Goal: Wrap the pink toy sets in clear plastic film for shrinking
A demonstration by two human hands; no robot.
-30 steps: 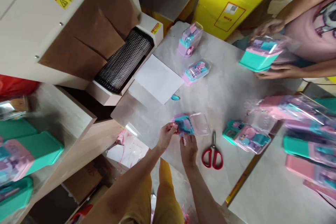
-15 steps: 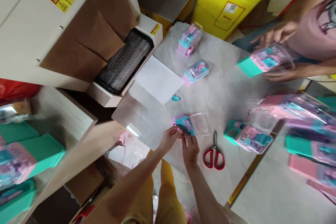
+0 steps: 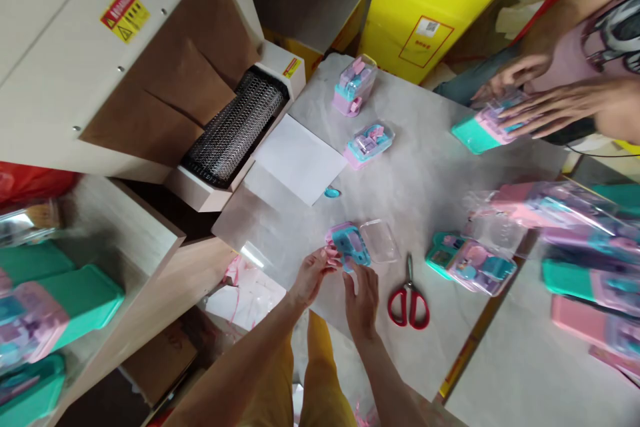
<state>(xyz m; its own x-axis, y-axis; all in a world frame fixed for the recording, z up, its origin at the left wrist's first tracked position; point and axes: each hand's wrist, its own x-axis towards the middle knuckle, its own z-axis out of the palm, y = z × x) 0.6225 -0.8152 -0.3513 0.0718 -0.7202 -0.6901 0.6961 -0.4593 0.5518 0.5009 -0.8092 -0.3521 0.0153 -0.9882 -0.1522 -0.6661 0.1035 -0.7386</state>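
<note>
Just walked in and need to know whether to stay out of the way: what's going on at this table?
A person has both hands at the near edge of the grey table. The left hand and right hand touch a small pink and blue toy whose clear lid is open. Red scissors lie just right of them. Two closed toy cases sit farther back, near a mesh conveyor. Across the table, a co-worker's hands hold a teal and pink packaged toy.

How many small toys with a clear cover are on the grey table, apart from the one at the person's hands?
2. One small toy stands at the table's far edge. The other toy lies nearer, beside the white sheet. The larger packs at right are not counted.
</note>
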